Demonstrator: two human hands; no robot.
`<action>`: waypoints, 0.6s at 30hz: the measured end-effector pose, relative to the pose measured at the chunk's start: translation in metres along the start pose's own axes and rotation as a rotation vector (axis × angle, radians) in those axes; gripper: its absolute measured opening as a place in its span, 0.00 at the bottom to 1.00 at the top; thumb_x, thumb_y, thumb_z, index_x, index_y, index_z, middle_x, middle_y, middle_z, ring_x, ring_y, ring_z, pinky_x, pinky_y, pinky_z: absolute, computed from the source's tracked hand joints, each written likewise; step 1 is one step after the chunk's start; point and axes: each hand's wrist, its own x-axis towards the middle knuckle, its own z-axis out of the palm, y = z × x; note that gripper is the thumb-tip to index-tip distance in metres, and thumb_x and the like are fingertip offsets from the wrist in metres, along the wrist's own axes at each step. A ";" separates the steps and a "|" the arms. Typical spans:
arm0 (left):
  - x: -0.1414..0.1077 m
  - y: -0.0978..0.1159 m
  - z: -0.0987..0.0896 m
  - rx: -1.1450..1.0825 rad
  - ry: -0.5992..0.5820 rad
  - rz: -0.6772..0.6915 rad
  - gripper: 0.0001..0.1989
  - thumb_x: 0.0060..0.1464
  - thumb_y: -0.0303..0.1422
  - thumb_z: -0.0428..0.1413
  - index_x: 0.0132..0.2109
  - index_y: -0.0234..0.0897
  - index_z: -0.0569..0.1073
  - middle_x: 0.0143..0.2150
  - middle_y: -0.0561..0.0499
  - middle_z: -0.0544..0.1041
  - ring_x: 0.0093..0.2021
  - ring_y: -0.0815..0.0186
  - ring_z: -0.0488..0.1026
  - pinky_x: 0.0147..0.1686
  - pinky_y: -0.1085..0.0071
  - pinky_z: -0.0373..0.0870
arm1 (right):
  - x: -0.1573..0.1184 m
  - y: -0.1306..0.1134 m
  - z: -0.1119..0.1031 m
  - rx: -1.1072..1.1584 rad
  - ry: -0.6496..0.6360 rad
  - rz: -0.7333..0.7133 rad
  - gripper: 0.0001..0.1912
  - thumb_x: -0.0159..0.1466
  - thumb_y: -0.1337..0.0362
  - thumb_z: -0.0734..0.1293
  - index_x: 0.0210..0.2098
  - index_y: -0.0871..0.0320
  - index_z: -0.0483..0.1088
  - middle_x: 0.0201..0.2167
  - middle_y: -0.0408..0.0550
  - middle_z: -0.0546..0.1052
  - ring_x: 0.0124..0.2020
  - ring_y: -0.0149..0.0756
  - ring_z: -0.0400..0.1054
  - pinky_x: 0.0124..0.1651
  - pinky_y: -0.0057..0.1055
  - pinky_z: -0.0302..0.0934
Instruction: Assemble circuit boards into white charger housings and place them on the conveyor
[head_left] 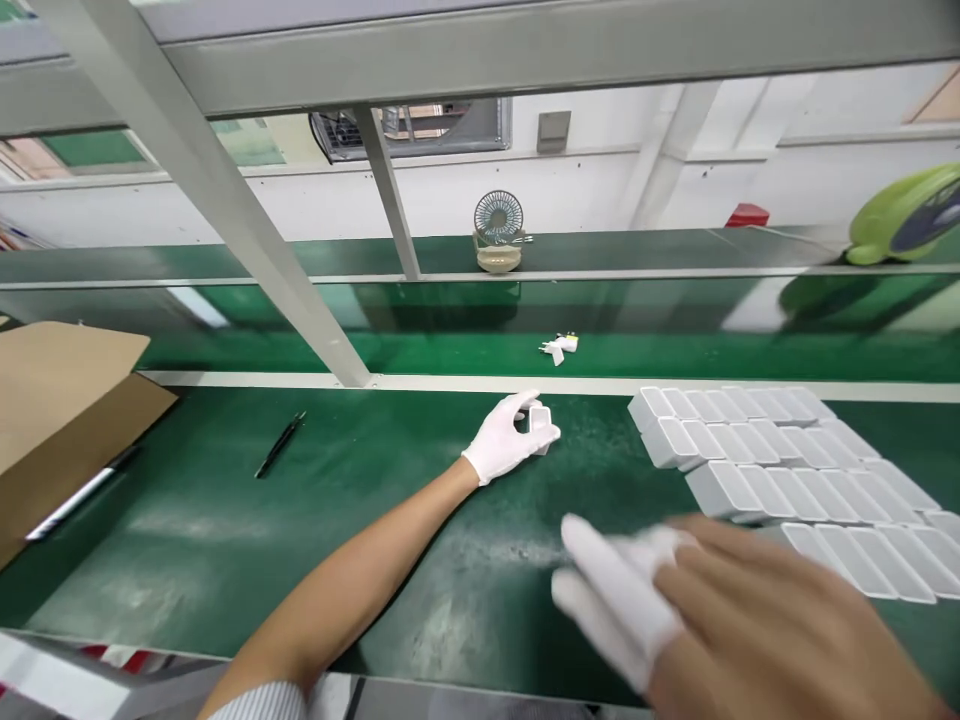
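My left hand (510,438), in a white glove, reaches over the middle of the green table and grips a small white box (539,422) between thumb and fingers. Nearer to me on the right, my right hand (637,590) is smeared by motion, with white covering on some fingers; whether it holds anything is not clear. Beyond it, rows of white rectangular trays (810,490) stand on the right part of the table. White plug-like pieces (559,347) lie on the green surface behind the pale strip.
An open cardboard box (67,400) stands at the left, near a black pen (280,444). A slanted metal post (247,220) meets the table's back strip. A small fan (498,228) and a green object (904,215) sit farther back.
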 end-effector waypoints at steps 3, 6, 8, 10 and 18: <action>-0.001 0.000 0.000 0.126 -0.006 0.112 0.29 0.51 0.43 0.65 0.58 0.38 0.73 0.54 0.43 0.76 0.54 0.55 0.73 0.58 0.57 0.69 | 0.038 0.041 0.002 -0.697 0.047 0.061 0.09 0.67 0.64 0.65 0.35 0.57 0.77 0.22 0.47 0.74 0.25 0.39 0.70 0.30 0.38 0.61; -0.001 0.000 -0.001 0.187 0.006 0.138 0.25 0.53 0.44 0.64 0.55 0.38 0.75 0.51 0.45 0.78 0.52 0.55 0.74 0.56 0.57 0.70 | 0.060 0.096 0.015 -0.861 -0.048 0.330 0.14 0.70 0.64 0.60 0.41 0.62 0.76 0.33 0.54 0.79 0.34 0.43 0.74 0.36 0.36 0.62; 0.000 -0.001 -0.002 0.197 0.008 0.127 0.26 0.52 0.44 0.65 0.55 0.38 0.75 0.51 0.46 0.78 0.52 0.56 0.74 0.55 0.58 0.70 | 0.072 0.128 0.028 -0.759 -0.065 0.500 0.16 0.71 0.63 0.58 0.51 0.63 0.73 0.44 0.56 0.80 0.45 0.46 0.74 0.45 0.36 0.64; 0.001 -0.001 -0.002 0.196 0.005 0.122 0.25 0.51 0.44 0.65 0.54 0.39 0.76 0.51 0.46 0.78 0.52 0.55 0.73 0.55 0.59 0.70 | 0.084 0.153 0.042 -0.685 -0.049 0.602 0.20 0.72 0.63 0.57 0.58 0.64 0.69 0.52 0.57 0.77 0.54 0.48 0.71 0.52 0.37 0.63; 0.001 -0.002 -0.003 0.173 0.001 0.097 0.24 0.50 0.42 0.65 0.52 0.39 0.76 0.50 0.46 0.78 0.52 0.55 0.72 0.56 0.58 0.69 | 0.156 0.237 0.079 -0.652 -0.065 0.726 0.23 0.69 0.68 0.60 0.61 0.69 0.65 0.57 0.66 0.72 0.58 0.51 0.68 0.57 0.39 0.61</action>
